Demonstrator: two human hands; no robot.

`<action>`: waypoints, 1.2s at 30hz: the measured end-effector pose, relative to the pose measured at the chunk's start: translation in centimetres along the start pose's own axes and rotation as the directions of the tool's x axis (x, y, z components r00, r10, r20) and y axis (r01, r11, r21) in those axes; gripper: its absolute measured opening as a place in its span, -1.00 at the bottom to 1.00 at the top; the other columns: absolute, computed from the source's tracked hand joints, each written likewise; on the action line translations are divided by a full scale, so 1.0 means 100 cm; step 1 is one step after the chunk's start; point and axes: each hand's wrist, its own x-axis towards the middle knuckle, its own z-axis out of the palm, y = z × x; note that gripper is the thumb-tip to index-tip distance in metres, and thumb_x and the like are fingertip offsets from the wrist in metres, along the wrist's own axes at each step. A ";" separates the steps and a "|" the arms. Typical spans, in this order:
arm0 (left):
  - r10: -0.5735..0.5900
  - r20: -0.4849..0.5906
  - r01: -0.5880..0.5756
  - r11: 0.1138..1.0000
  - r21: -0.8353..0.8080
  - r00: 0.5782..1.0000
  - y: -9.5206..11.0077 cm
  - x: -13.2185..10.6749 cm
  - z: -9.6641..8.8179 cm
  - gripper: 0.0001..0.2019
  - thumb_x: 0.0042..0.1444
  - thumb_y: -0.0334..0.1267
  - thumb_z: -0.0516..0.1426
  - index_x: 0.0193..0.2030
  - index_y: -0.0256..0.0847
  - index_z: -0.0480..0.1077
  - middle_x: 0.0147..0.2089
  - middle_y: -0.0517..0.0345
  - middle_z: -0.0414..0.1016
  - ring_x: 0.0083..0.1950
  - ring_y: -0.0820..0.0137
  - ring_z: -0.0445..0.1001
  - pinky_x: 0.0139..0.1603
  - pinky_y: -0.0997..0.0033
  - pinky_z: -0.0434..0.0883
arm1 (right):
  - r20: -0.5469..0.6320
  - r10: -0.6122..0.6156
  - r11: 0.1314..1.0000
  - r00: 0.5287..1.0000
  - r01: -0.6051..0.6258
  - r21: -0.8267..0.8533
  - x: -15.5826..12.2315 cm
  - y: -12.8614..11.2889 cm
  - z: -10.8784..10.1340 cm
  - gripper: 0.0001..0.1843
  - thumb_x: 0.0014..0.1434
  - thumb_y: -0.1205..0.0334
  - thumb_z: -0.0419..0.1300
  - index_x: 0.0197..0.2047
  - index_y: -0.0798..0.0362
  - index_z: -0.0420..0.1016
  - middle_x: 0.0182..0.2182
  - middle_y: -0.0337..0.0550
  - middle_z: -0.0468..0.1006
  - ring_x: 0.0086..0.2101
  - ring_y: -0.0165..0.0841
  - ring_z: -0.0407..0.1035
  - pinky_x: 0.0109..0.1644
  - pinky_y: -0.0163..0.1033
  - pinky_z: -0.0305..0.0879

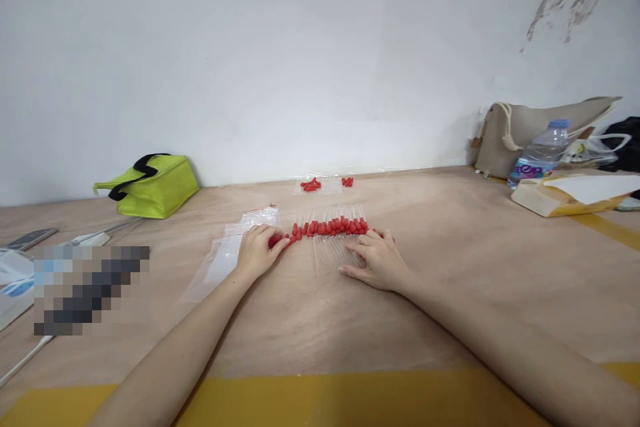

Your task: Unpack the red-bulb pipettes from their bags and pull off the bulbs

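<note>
A row of clear, thin-stemmed droppers (325,250) with red bulbs (327,227) lies across the middle of the table, stems pointing both toward and away from me. At its left end my left hand (257,250) is curled, thumb and fingers closed around some red bulbs (277,239) that they partly cover. My right hand (377,259) lies at the right end, fingers apart, its tips touching the stems and bulbs there. A bit of red shows past its knuckles. Clear zip bags (220,263) lie flat beside and under my left hand.
Farther back, red pieces (311,185) rest on a clear bag, with a smaller red cluster (347,182) alongside. A lime-green bag (157,187) stands at left. A water bottle (540,155), beige bag (505,143) and open packet (555,197) are at right. Yellow tape (280,400) crosses the front.
</note>
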 end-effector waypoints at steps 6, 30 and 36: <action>-0.045 -0.050 0.046 0.999 0.010 0.998 0.004 0.000 -0.002 -0.79 0.10 -0.15 0.02 -0.39 -0.13 0.45 -0.30 0.12 0.44 -0.23 0.31 0.32 -0.19 0.30 0.22 | 0.013 -0.030 0.999 0.999 0.030 0.024 0.001 0.002 0.001 -0.42 -0.02 -0.29 0.03 -0.15 -0.02 0.45 -0.42 -0.13 0.46 -0.32 -0.30 0.22 -0.15 -0.14 -0.07; -0.402 0.288 0.344 0.910 0.233 0.869 0.020 0.069 0.005 -0.75 -0.01 -0.17 0.02 -0.61 -0.21 0.35 -0.49 -0.05 0.42 -0.24 0.06 0.39 -0.28 0.16 0.25 | -0.258 0.213 0.973 0.942 -0.182 0.140 -0.005 0.014 0.000 -0.79 0.12 0.20 0.04 -0.45 0.02 0.46 -0.56 -0.25 0.41 -0.43 -0.41 0.28 -0.23 -0.24 -0.04; -0.086 0.175 0.081 0.996 0.035 0.981 0.043 0.029 -0.019 -0.86 0.15 -0.29 -0.11 -0.29 -0.20 0.25 -0.36 0.08 0.38 -0.33 0.32 0.37 -0.36 0.39 0.24 | -0.388 0.216 0.975 0.896 -0.177 0.133 -0.006 0.015 0.005 -0.68 0.12 0.08 0.05 -0.09 0.02 0.38 -0.29 -0.09 0.45 -0.29 -0.31 0.32 -0.16 -0.18 0.04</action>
